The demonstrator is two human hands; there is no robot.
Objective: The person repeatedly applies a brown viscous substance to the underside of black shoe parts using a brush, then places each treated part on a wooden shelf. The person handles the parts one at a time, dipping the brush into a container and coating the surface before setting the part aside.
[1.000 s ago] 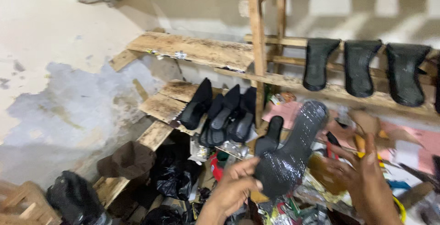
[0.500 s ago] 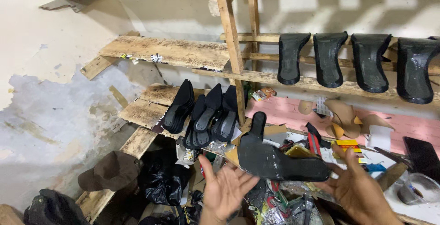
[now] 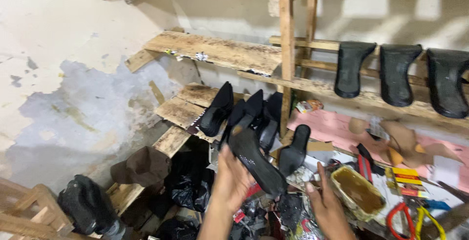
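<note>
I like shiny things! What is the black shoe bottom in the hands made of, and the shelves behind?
The black shoe sole, held by the left hand with the right hand just beside it, looks like moulded rubber or plastic: its surface is smooth and shows glossy highlights. The shelves are rough, unpainted wood, with visible grain, dark stains and splintered edges.

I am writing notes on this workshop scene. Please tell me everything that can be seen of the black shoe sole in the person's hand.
The black shoe sole is long and narrow, glossy, and looks like moulded rubber or plastic. It is tilted, one end raised toward the lower wooden shelf, the other pointing down toward the cluttered bench. The left hand supports it from below and from the side. The right hand is open beside its lower end; whether it touches cannot be told. A second black sole piece stands just behind it.
</note>
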